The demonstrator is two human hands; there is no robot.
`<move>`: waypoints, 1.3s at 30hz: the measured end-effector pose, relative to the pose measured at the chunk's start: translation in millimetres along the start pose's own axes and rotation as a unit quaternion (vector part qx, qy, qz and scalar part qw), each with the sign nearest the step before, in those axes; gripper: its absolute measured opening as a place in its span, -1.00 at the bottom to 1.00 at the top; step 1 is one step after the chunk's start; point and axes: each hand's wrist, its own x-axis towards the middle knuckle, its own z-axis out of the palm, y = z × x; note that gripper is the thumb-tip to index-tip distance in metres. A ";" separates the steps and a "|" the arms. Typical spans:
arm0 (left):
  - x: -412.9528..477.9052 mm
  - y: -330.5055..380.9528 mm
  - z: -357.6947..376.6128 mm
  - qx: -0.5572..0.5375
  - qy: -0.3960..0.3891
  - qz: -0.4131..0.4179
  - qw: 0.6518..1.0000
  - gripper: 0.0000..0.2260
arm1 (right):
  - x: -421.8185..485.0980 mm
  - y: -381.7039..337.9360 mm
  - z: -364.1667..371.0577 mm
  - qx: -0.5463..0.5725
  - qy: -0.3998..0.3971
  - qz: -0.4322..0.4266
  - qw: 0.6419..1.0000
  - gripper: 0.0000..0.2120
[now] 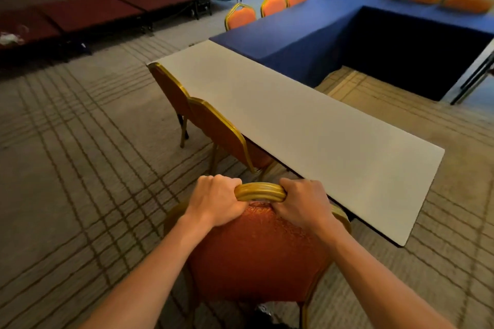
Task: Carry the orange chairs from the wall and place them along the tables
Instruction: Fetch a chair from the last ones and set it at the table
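1. Step in hand: a chair [256, 254] is being brought to the table [307, 125]. It sits right in front of the person, back towards them, just off the table's near-left corner.
2. The left hand [216, 199] is curled tight round the left end of the gold rail [260, 191] at the top of the chair's back. The right hand [302, 201] grips the right end the same way, knuckles up. Neither hand holds anything else.
3. I cannot tell whether the chair's feet are on the carpet [80, 141] or lifted, as the legs are mostly out of view.
4. A second chair [219, 125] and a third chair [168, 85] already stand along the table's left long edge, seats tucked under it. The second is just beyond the held one.
5. The free spot appears to be the near end of that left edge.
6. The next move probably calls for:
   - keeping both grips;
   - turning the chair rightward so its seat faces the edge;
   - setting it down beside the second chair, in line, without knocking the corner.
7. The blue table [294, 35] beyond already has chairs along its left and far edges.
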 end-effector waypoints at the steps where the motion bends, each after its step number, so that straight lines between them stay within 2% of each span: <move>1: 18.6 -5.3 4.2 -0.008 -0.007 0.013 1.000 -0.62 | 11.9 7.5 4.2 -0.005 0.009 0.017 1.000 -0.58; 9: 108.9 -13.8 27.9 -0.019 -0.053 0.097 0.994 -0.67 | 48.7 39.5 14.2 -0.064 0.049 0.101 0.992 -0.73; 18: 200.5 -35.4 55.1 -0.058 -0.088 0.215 0.971 -0.67 | 90.3 50.5 34.4 -0.139 0.085 0.213 0.963 -0.64; 24: 250.0 -28.6 63.3 -0.100 -0.088 0.304 0.943 -0.73 | 103.5 63.4 30.0 -0.140 0.094 0.284 0.944 -0.70; 30: 295.7 -16.4 83.4 -0.093 -0.080 0.352 0.928 -0.77 | 119.8 90.0 37.8 -0.132 0.101 0.312 0.935 -0.68; 36: 326.6 2.3 106.5 -0.106 -0.089 0.378 0.915 -0.70 | 124.3 120.6 47.0 -0.131 0.089 0.338 0.928 -0.73; 39: 342.6 12.3 116.5 -0.113 -0.084 0.394 0.908 -0.67 | 126.1 136.8 52.8 -0.124 0.090 0.347 0.925 -0.69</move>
